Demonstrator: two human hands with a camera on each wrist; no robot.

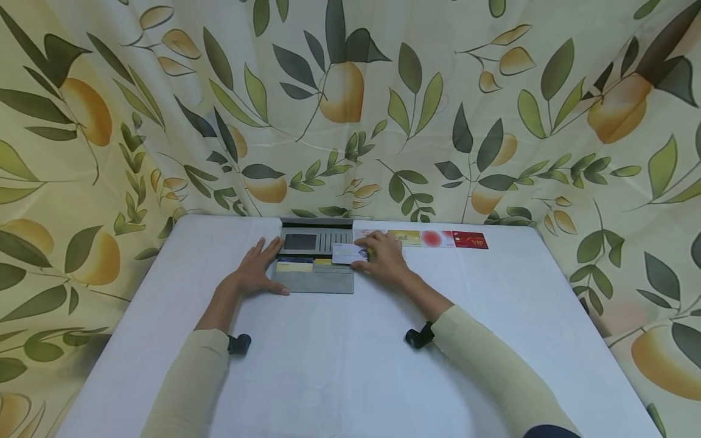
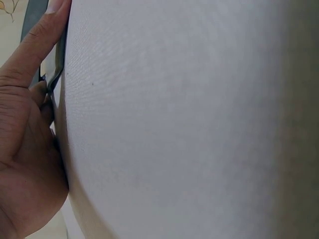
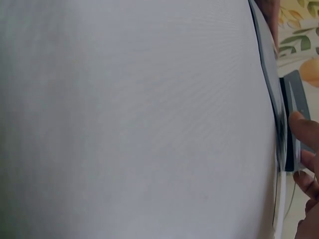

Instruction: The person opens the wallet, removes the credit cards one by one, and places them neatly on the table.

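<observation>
A grey card wallet (image 1: 314,283) lies unfolded on the white table, with a dark window and ribbed slots in its far half. Blue and yellow cards (image 1: 294,265) sit in the pocket of its near half. My left hand (image 1: 249,267) rests along the wallet's left side, fingers spread, thumb on the near-left corner. Between the thumb and fingers of my right hand (image 1: 387,260) a white card (image 1: 344,253) is pinched, over the wallet's right side near the fold. In the right wrist view fingertips (image 3: 299,122) show beside the wallet; whether the card is partly in a slot, I cannot tell.
Right of the wallet, along the table's far edge, runs a row of cards: a yellow card (image 1: 406,238), a white card with a red circle (image 1: 432,238) and a red VIP card (image 1: 470,239). A leaf-and-fruit patterned curtain (image 1: 350,146) hangs behind the white table (image 1: 328,365).
</observation>
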